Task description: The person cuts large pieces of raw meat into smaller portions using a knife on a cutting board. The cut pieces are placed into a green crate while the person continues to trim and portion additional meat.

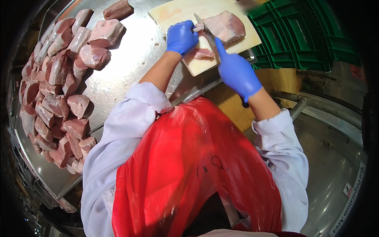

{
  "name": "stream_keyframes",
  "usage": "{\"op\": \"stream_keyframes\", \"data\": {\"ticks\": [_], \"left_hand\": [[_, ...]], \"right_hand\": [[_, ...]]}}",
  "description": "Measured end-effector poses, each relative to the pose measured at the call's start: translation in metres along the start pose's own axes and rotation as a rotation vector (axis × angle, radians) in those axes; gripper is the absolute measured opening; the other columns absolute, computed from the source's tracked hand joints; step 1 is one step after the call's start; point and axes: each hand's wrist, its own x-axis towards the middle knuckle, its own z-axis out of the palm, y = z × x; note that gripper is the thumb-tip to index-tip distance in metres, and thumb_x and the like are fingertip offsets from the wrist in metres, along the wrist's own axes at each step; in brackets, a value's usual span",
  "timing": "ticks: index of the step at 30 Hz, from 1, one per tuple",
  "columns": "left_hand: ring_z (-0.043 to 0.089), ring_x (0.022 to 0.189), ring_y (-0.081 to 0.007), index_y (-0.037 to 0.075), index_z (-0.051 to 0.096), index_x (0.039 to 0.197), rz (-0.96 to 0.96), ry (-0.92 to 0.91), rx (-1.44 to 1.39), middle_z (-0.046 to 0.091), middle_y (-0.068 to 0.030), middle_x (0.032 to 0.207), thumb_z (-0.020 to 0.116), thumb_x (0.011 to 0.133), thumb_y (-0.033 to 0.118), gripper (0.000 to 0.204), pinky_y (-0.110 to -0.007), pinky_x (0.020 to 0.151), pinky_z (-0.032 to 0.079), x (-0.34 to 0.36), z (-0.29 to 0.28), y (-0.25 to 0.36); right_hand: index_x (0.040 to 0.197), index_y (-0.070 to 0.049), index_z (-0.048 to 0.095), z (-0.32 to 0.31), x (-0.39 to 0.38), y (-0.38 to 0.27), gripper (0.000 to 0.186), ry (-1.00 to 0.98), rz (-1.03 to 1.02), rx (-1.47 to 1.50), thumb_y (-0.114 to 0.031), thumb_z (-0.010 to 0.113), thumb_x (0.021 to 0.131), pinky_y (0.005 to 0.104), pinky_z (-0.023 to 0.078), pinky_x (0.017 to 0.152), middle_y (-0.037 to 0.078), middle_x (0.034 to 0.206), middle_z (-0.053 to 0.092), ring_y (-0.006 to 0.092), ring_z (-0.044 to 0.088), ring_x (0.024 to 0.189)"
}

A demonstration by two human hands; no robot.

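On a cream cutting board (169, 12) lie a large piece of pale pink meat (226, 27) and a smaller trimmed strip (203, 53). My left hand (181, 37), in a blue glove, is closed on a small piece of meat (197, 27) just left of the large one. My right hand (237, 73), also gloved in blue, grips a knife (209, 34), index finger stretched along it; its blade is against the left side of the large piece, and the handle is hidden in my hand.
A steel table (118, 71) carries several cut meat pieces (59, 98) heaped on the left. Green plastic crates (296, 35) stand at upper right. A metal rail (302, 104) runs along the right. A red plastic apron (189, 158) covers my front.
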Motion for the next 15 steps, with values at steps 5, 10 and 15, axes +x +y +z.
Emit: {"op": "stream_keyframes", "data": {"ticks": [5,10,15], "left_hand": [[0.066,0.085,-0.0394,0.004,0.068,0.084,-0.104,-0.069,0.008,0.069,-0.0203,0.087,0.069,0.075,0.016,0.015,-0.048,0.083,0.051,0.001,-0.025,-0.008],[0.061,0.094,-0.0415,0.001,0.062,0.102,0.170,0.082,-0.143,0.066,-0.0212,0.100,0.070,0.081,0.021,0.029,-0.049,0.082,0.051,-0.002,-0.018,-0.006],[0.060,0.093,-0.0368,0.008,0.062,0.107,0.506,-0.230,0.237,0.061,-0.0156,0.096,0.072,0.081,0.028,0.034,-0.048,0.080,0.051,-0.063,-0.003,0.060]], "right_hand": [[0.159,-0.008,0.020,-0.019,-0.088,0.037,0.079,-0.187,-0.016,-0.267,-0.005,0.053,0.087,0.0480,0.053,0.056,0.021,0.076,0.063,0.0368,0.064,0.061],[0.161,-0.021,0.020,-0.030,-0.133,0.100,0.086,-0.193,-0.087,-0.289,-0.001,0.055,0.085,0.0475,0.052,0.054,0.018,0.069,0.058,0.0367,0.060,0.057],[0.161,-0.027,0.019,-0.011,-0.168,0.160,0.083,-0.081,0.089,0.304,-0.001,0.052,0.090,0.0376,0.051,0.056,0.020,0.080,0.068,0.0291,0.063,0.057]]}}
